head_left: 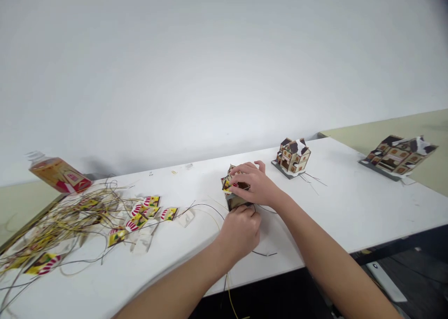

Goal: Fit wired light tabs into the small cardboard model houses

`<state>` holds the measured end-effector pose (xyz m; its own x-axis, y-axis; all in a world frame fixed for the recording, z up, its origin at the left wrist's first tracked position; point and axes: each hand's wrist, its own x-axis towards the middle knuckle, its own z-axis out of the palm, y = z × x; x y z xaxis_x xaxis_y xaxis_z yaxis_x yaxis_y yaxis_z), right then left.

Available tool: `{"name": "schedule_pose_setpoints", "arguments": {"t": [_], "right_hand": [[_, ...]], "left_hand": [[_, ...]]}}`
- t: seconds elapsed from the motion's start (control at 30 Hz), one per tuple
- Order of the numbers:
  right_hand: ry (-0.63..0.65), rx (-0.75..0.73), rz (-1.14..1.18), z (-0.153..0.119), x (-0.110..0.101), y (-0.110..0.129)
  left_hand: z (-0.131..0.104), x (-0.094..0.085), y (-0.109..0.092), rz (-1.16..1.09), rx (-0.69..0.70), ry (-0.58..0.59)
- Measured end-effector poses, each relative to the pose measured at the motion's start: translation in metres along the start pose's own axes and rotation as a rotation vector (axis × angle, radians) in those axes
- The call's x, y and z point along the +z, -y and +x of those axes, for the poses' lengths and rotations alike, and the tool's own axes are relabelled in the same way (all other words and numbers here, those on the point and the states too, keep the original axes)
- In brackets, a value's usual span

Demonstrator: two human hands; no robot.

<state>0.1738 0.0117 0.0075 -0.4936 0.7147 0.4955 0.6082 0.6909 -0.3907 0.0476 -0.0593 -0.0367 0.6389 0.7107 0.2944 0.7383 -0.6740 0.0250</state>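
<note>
Mini house (235, 199) held low w/ L fingers (245, 211), R fingers (242, 178) bent atop, hold unclr.

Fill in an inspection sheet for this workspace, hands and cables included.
Surface: white table, small scraps toward the wall.
Work pieces: model house at the hands; second house and third house to the right.
Clutter: red-and-yellow printed pieces heaped at left; bottle behind the heap.
Hands: right hand over the model house's top; left hand curled below it, grip hidden.
Cables: thin wires tangled in the heap; others trail near the hands.
Surroundings: pale wall behind; dark area under the near edge.
</note>
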Motion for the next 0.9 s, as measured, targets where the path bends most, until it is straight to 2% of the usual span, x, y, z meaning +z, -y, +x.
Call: {"name": "schedule_pose_setpoints", "arguments": {"t": [0.23, 0.4, 0.6, 0.73, 0.9], "right_hand": [[-0.095, 0.081, -0.024, 0.000, -0.002, -0.001], [-0.066, 0.166, -0.017, 0.002, -0.003, -0.002], [-0.066, 0.253, 0.098, 0.003, -0.007, -0.006], [-0.082, 0.230, 0.244, 0.003, -0.014, -0.014], [-0.082, 0.124, 0.392, 0.001, -0.021, -0.021]], "left_hand": [[0.001, -0.003, 0.001, -0.025, 0.013, 0.040], [0.001, -0.002, 0.000, -0.030, 0.022, 0.043], [0.001, -0.003, 0.001, -0.029, 0.016, 0.013], [0.000, -0.004, 0.001, -0.025, 0.006, -0.011], [-0.001, -0.006, 0.003, -0.003, -0.030, -0.106]]}}
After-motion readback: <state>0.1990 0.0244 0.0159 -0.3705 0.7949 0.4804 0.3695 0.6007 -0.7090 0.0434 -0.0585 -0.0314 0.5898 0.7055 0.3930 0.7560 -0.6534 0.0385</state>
